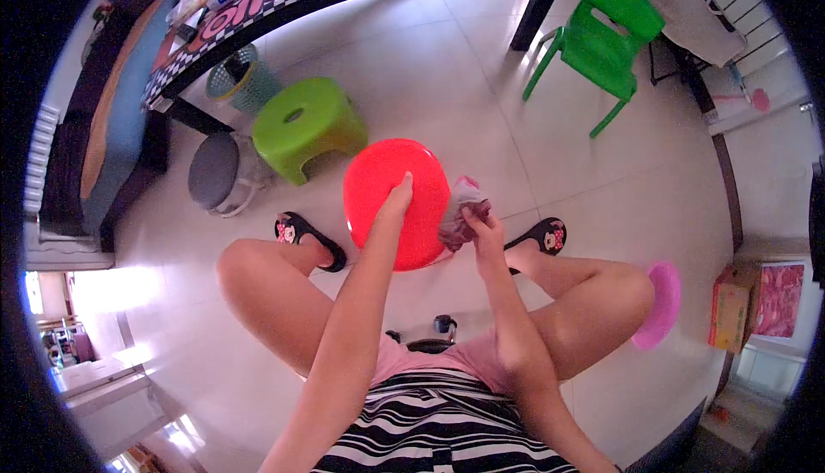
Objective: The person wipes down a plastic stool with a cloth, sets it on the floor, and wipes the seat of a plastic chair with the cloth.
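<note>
Between my feet is a red plastic stool (369, 181), its round, glossy seat facing me and its legs hidden beneath. My left hand (397, 200) is at the middle of the seat, closed on it with the thumb up; its other fingers are mostly hidden. At the seat's right edge, my right hand (483, 225) pinches a crumpled cloth (457, 222), dull maroon and grey with a bit of pink. The cloth hangs against the side of the stool.
A green step stool (314, 125), a grey-topped stool (213, 172) and a mesh basket (249, 82) stand ahead left, by a checkered table (284, 0). A green chair (606, 35) is ahead right. A pink plastic item (662, 305) lies beside my right knee, near a cardboard box (733, 308).
</note>
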`<state>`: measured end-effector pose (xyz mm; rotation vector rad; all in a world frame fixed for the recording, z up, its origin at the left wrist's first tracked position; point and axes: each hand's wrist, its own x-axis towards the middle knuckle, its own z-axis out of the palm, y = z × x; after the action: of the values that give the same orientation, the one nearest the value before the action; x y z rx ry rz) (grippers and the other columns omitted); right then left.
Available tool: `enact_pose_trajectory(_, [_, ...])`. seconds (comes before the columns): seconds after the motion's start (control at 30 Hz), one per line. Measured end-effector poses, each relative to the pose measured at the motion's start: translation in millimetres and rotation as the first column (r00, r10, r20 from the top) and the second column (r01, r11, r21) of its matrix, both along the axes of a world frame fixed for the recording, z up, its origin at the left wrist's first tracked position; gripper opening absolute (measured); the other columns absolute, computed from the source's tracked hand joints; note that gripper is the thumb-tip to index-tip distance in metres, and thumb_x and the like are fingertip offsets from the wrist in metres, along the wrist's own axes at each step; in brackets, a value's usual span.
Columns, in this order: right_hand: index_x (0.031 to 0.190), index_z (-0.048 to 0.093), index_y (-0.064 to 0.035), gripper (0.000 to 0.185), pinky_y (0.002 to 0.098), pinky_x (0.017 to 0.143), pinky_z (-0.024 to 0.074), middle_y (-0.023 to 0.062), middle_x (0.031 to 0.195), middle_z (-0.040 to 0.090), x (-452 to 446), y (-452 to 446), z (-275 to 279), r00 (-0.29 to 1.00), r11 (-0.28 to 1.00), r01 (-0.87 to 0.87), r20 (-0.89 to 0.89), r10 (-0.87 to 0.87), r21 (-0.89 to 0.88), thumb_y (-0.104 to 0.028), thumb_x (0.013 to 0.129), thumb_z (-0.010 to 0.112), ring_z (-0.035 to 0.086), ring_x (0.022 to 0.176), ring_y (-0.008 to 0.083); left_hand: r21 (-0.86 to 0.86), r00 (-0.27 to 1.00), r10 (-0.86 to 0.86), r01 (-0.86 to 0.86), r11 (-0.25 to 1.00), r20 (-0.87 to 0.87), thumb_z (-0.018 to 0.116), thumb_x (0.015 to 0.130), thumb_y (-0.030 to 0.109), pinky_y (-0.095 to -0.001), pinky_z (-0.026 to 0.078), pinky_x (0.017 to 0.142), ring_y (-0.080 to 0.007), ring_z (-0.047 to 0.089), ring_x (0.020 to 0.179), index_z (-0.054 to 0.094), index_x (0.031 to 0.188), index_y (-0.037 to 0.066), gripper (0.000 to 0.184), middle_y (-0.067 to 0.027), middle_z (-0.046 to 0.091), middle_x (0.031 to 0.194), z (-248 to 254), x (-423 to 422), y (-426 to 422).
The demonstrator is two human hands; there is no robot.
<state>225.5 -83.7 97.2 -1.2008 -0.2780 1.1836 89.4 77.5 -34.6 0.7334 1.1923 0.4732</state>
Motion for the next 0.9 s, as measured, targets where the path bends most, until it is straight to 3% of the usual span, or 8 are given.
enact_pose_trajectory(0.1, [0.106,0.063,-0.0017,0.031,0.0312,0.080,0.0473,0.0033,0.098,0.065,4.4,-2.2,-0.1,0.999,1.000,-0.016,0.043,0.016,-0.017,-0.021,0.083,0.073,0.061,0.090,0.0140,-0.171,0.991,0.114,-0.100,0.980,0.074,0.037,0.096,0.056,-0.0412,0.031,0.111,-0.0275,0.045,0.129,0.040,0.140,0.003,0.069,-0.0135,0.046,0.141,-7.8,-2.7,3.5])
enact_pose_trajectory(0.2, [0.102,0.064,-0.0016,0.037,0.0307,0.079,0.0472,0.0032,0.096,0.066,5.4,-4.3,7.6,0.995,0.999,0.036,0.094,-0.033,-0.035,-0.028,0.080,0.078,0.060,0.089,0.0141,-0.064,0.985,0.135,-0.129,0.990,0.103,0.033,0.096,0.058,-0.0372,0.024,0.113,-0.0270,0.036,0.135,0.038,0.141,-0.001,0.074,-0.0155,0.040,0.145,-10.8,-0.8,1.1])
enact_pose_trajectory(0.4, [0.102,0.062,-0.0024,0.046,0.0296,0.075,0.0462,0.0035,0.092,0.064,4.0,-1.4,16.7,0.994,0.981,0.066,0.095,-0.049,-0.182,-0.038,0.078,0.078,0.059,0.084,0.0136,-0.046,0.968,0.036,-0.025,0.999,0.250,0.040,0.092,0.064,-0.0373,0.019,0.115,-0.0256,0.029,0.139,0.032,0.145,0.002,0.082,-0.0125,0.035,0.149,45.9,-26.3,-3.6])
enact_pose_trajectory(0.5, [0.095,0.064,-0.0032,0.043,0.0288,0.070,0.0450,0.0020,0.086,0.063,4.8,0.2,7.9,0.989,0.980,0.066,0.144,-0.039,-0.187,-0.041,0.079,0.077,0.057,0.077,0.0126,-0.005,0.983,-0.037,0.038,0.999,0.180,0.046,0.087,0.068,-0.0381,0.018,0.115,-0.0254,0.026,0.141,0.030,0.146,0.003,0.089,-0.0132,0.032,0.151,43.2,-45.3,8.4])
enact_pose_trajectory(0.57, [0.090,0.065,-0.0037,0.042,0.0284,0.067,0.0441,0.0009,0.081,0.063,3.5,2.0,12.6,0.990,0.985,0.055,0.137,-0.032,-0.162,-0.042,0.079,0.077,0.056,0.072,0.0121,0.010,0.990,-0.025,0.024,1.000,0.136,0.049,0.085,0.069,-0.0387,0.017,0.115,-0.0254,0.023,0.142,0.028,0.147,0.004,0.092,-0.0145,0.029,0.151,85.8,-51.1,0.5])
enact_pose_trajectory(0.7, [0.085,0.065,-0.0042,0.040,0.0286,0.063,0.0438,-0.0003,0.074,0.062,4.3,23.2,39.1,0.952,0.993,-0.020,0.301,0.055,-0.119,-0.042,0.080,0.075,0.056,0.067,0.0119,-0.087,0.979,-0.061,0.079,0.993,0.195,0.049,0.083,0.071,-0.0407,0.020,0.115,-0.0271,0.029,0.140,0.028,0.147,0.004,0.095,-0.0168,0.034,0.149,121.1,-66.8,4.0])
enact_pose_trajectory(0.77, [0.087,0.065,-0.0039,0.040,0.0286,0.062,0.0439,0.0020,0.072,0.062,9.9,35.1,62.7,0.904,0.988,-0.088,0.406,0.133,-0.129,-0.042,0.080,0.074,0.056,0.066,0.0121,-0.024,0.959,-0.084,0.094,0.995,0.270,0.047,0.082,0.074,-0.0426,0.024,0.114,-0.0281,0.034,0.136,0.029,0.146,0.005,0.096,-0.0162,0.038,0.146,154.6,-65.5,-1.3])
enact_pose_trajectory(0.9, [0.091,0.064,-0.0018,0.039,0.0327,0.064,0.0464,0.0081,0.070,0.062,24.0,61.5,111.1,0.677,0.954,-0.289,0.689,0.258,-0.073,-0.040,0.084,0.069,0.061,0.067,0.0171,-0.018,0.907,-0.041,0.053,0.998,0.419,0.042,0.078,0.080,-0.0514,0.022,0.114,-0.0368,0.031,0.137,0.024,0.148,0.007,0.102,-0.0161,0.031,0.150,187.9,-71.1,-1.8])
